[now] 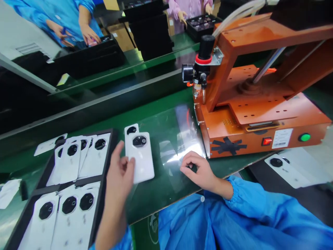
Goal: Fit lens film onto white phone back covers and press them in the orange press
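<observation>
A white phone back cover (142, 161) with a dark camera area lies on the green bench, overlapping a second white cover (127, 131) behind it. My left hand (121, 175) is at its left edge, index finger raised and thumb apart from it. The thumb tip overlaps the cover's edge in view; whether it touches, I cannot tell. Further right, my right hand (196, 170) hovers over or rests on the bench with fingers curled and thumb and index tips together, nothing visible in them. Left of my left hand stands a black tray (105, 173) holding several white covers (69, 161).
An orange press machine (231, 130) with a black regulator (204, 62) stands at the right. More white covers (288, 170) lie on a dark surface near my right sleeve. Another cover (49, 145) sits behind the tray. Two co-workers in blue (59, 17) and pink (188, 8) work across the bench.
</observation>
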Demonstrator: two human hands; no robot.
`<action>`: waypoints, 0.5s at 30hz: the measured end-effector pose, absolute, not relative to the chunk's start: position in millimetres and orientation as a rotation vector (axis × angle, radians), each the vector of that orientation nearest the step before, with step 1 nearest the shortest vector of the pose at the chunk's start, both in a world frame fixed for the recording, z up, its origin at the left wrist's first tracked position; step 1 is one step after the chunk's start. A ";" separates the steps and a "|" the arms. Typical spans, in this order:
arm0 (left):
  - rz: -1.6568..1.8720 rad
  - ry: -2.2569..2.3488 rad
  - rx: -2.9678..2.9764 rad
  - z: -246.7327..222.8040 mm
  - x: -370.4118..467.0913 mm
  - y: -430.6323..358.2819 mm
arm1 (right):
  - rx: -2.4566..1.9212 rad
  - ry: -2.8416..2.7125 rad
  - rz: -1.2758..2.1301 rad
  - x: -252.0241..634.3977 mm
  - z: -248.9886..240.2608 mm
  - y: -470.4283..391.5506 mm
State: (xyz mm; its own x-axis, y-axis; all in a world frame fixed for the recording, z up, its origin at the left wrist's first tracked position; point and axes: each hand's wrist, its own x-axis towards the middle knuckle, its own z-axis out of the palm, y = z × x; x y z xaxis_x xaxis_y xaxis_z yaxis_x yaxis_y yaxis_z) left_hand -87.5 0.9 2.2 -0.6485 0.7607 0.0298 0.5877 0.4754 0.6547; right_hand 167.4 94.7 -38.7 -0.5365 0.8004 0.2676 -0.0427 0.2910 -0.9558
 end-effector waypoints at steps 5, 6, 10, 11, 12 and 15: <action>0.986 2.269 0.990 -39.0 7.4 -50.9 | -0.847 -1.709 1.397 153.0 -35.3 107.9; 0.935 2.241 1.013 -42.9 19.8 -54.6 | -0.874 -1.719 1.372 149.7 -36.0 110.9; 0.731 2.233 1.297 -43.9 38.6 -60.1 | -0.941 -1.761 1.280 141.6 -37.6 117.4; 0.693 2.281 1.390 -43.4 38.4 -61.3 | -0.951 -1.773 1.257 140.7 -37.1 117.5; 0.676 2.340 1.488 -43.4 38.1 -62.5 | -0.960 -1.788 1.233 140.0 -36.2 117.4; 0.673 2.470 1.814 -48.0 43.0 -64.0 | -0.958 -1.850 1.162 137.1 -32.1 118.0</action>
State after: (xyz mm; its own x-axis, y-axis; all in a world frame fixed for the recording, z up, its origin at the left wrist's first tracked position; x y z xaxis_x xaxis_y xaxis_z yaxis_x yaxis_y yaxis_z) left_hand 43.0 -64.0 -48.0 -0.3314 0.9111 0.2452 0.9095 0.2394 0.3398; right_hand 137.1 118.0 -32.1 -0.4490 0.8722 0.1938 0.2040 0.3113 -0.9282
